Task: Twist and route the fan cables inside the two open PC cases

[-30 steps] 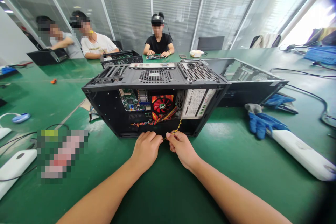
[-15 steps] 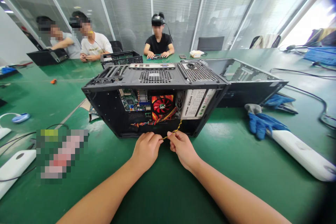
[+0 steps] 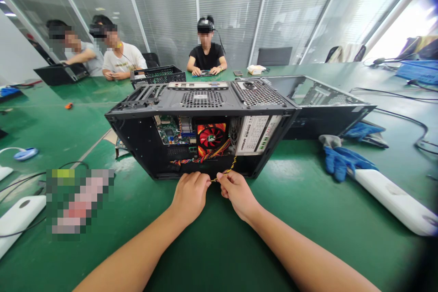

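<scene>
An open black computer case (image 3: 137, 146) lies on the green table, its open side facing me. Inside are a red fan (image 3: 209, 138), a green circuit board (image 3: 167, 130), a power supply (image 3: 257, 134) with a white label, and bundled coloured wires (image 3: 205, 159). A twisted yellow-and-black cable (image 3: 234, 163) comes out over the case's lower edge. My left hand (image 3: 192, 194) pinches the cable's left part. Just to its right, my right hand (image 3: 237, 191) pinches the same cable between thumb and fingers. The cable's end is hidden at my left fingers.
Behind the case on the right is another open case (image 3: 328, 121). Blue-grey gloves (image 3: 342, 159) and a white device (image 3: 393, 198) lie at right. White devices (image 3: 20, 219) and cables are at left. Three people sit across the table (image 3: 96, 123).
My hands have barely moved and still hold the cable. The cable's short stretch between my fingers has turned slightly.
</scene>
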The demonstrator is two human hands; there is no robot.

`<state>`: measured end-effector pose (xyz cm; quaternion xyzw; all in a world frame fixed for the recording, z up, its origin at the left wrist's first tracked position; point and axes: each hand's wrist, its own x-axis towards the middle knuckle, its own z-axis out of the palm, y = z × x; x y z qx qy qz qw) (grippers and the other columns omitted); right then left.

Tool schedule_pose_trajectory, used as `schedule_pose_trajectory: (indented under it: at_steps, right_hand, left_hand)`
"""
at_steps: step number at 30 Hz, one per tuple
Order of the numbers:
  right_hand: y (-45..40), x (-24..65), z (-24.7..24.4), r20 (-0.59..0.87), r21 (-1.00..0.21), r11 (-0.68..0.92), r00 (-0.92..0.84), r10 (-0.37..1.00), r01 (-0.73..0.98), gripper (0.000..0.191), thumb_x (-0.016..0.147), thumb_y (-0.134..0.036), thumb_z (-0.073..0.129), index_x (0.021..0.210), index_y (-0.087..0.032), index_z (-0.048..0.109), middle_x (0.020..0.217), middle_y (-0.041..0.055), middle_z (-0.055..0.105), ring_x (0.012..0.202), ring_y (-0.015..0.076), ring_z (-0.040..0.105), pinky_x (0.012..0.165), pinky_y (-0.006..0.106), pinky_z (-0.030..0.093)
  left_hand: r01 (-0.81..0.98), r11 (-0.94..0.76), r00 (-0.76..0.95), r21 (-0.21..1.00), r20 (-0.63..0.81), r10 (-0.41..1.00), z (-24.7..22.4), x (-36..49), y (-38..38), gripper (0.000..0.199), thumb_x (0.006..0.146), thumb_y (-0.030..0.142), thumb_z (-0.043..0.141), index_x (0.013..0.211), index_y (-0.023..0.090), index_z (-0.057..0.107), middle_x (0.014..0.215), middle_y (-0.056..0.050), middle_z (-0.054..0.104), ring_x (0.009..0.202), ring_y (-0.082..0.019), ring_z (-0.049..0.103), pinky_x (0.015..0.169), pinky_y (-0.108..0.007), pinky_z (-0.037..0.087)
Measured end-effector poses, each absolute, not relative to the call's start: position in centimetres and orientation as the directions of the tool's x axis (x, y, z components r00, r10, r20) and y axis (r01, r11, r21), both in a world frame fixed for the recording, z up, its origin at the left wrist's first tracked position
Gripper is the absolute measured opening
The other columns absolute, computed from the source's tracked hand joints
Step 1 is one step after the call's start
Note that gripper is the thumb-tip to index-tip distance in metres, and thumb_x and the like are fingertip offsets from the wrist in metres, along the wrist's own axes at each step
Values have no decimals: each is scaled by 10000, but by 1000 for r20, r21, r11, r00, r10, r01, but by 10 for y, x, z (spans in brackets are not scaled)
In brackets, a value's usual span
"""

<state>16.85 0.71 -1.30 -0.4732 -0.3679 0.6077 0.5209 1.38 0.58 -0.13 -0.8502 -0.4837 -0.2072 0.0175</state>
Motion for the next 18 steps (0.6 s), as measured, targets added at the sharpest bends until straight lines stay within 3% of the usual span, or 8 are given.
schedule_pose_trajectory:
  at_steps: [18]
  right_hand:
    - [8, 169, -12, -198, -942, -198, -27, 980, -270, 445, 695, -551, 717, 627, -178, 485, 511, -60, 444, 425, 59, 359, 424, 232, 273]
  left_hand:
    - [808, -559, 458, 187, 397, 795, -1, 13, 5, 153, 950, 226, 459, 857, 188, 574, 813, -30, 603, 738, -182, 533, 716, -338, 398]
